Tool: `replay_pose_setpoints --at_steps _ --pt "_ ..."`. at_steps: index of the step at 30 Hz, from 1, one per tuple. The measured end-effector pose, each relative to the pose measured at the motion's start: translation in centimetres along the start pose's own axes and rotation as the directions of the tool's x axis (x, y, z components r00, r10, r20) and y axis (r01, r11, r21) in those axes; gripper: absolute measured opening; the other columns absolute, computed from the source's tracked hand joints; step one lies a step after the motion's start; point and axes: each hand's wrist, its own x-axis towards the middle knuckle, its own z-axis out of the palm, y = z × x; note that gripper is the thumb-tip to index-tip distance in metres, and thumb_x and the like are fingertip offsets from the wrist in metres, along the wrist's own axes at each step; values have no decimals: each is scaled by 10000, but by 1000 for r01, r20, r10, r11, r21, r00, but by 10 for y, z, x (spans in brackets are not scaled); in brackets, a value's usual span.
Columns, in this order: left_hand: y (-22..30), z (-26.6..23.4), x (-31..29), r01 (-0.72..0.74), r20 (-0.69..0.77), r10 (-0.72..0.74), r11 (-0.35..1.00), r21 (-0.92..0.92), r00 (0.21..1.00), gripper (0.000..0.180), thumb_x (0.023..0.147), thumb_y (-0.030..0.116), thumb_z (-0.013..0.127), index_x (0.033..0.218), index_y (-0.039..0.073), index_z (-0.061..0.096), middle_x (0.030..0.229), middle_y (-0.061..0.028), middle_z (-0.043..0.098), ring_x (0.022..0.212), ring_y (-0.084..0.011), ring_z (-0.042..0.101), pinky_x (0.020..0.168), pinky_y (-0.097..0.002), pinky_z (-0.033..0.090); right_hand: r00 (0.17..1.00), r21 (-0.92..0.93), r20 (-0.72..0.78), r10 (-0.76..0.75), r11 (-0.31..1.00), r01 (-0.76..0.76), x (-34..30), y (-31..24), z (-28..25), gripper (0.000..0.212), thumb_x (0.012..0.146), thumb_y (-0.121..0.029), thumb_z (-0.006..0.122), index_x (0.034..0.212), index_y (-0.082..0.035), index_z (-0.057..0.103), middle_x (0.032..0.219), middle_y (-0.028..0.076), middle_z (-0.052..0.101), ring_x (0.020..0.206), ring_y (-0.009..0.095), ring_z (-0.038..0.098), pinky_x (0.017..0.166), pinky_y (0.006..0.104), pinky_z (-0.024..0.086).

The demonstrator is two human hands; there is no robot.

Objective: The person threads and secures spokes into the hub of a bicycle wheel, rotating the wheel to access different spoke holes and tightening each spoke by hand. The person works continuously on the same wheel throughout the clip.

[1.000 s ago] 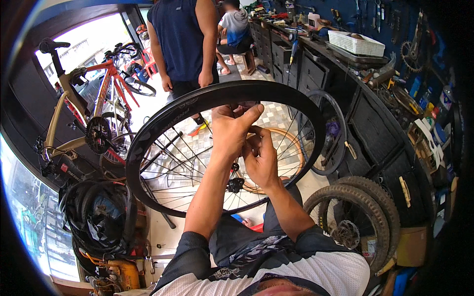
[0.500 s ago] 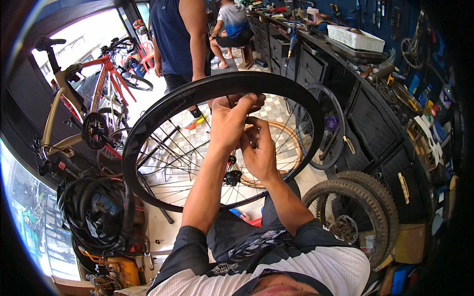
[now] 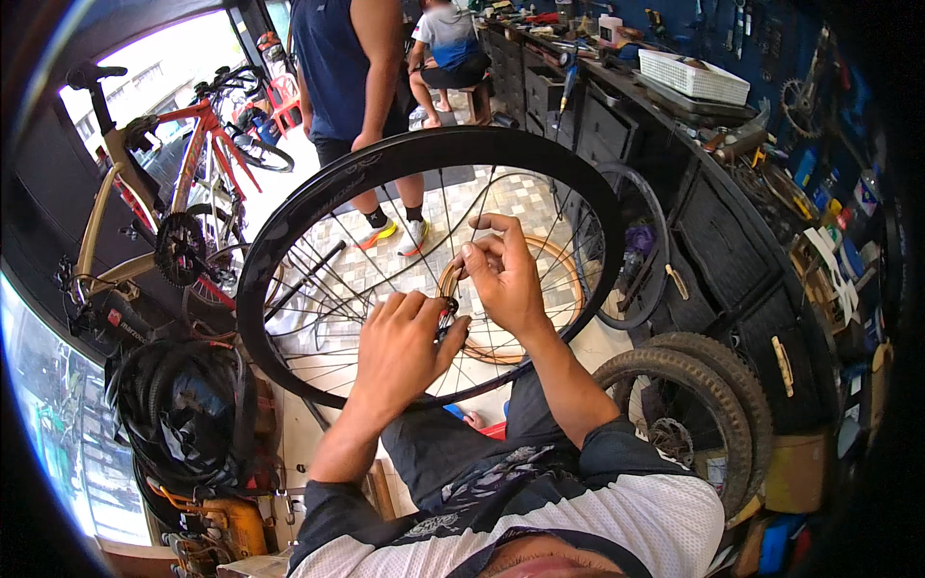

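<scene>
A black deep-rimmed bicycle wheel is tilted in front of me above my lap, its thin dark spokes running in to the hub. My left hand lies at the wheel's centre, fingers and thumb closed round the hub and hiding most of it. Farther right and higher, my right hand is among the spokes. Its thumb presses toward the curled fingers while the index finger sticks out partly bent. Anything small pinched there is too hard to make out.
Tan-edged hoops, seemingly tyres, lie on the floor beyond the wheel. Knobbly-tyred wheels lean at right by dark cabinets. Bicycles and bundled black tyres are at left. One person stands ahead; another sits behind.
My left hand has come down from near the far rim to the hub. My right hand has separated from it, its index finger now raised. The wheel has shifted slightly.
</scene>
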Motion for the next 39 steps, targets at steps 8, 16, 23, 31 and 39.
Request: replay_pose_setpoints --at_steps 8,16,23,31,39 --pt "-34 54 0 -111 429 -45 936 333 902 383 899 390 746 833 12 744 873 -149 727 912 -310 704 761 -464 553 993 -181 115 -5 983 26 -6 -8 -19 421 1059 -86 618 1427 28 450 997 128 719 903 130 703 799 278 606" --pt "-55 56 -1 39 298 -75 992 124 951 283 892 275 757 929 -2 712 978 -171 697 984 -340 689 704 -457 610 810 -409 -560 -176 908 -86 -74 71 -190 425 1068 -375 638 1293 -17 598 1195 81 617 1010 129 587 858 303 499" --pt "-62 58 6 73 342 -94 995 73 935 287 960 300 685 859 32 692 735 -199 707 687 -411 704 635 -517 536 764 305 -376 525 848 -433 -135 184 -199 703 1071 -687 390 1291 -55 605 1001 67 682 952 176 645 912 347 478" --pt "-96 41 -16 368 279 -319 918 -145 906 342 970 338 712 878 11 748 727 -222 684 696 -431 683 645 -512 515 893 -193 -416 173 942 -273 6 62 -169 586 1063 -626 516 986 -58 642 772 -30 529 698 93 501 654 261 407" --pt "-114 106 -52 519 304 -425 623 -585 853 306 969 266 739 1065 -21 790 841 -207 766 714 -225 730 699 -365 555 965 -587 -249 -82 805 -83 75 21 -149 652 1044 -627 558 1136 5 687 829 33 623 768 140 560 721 304 449"
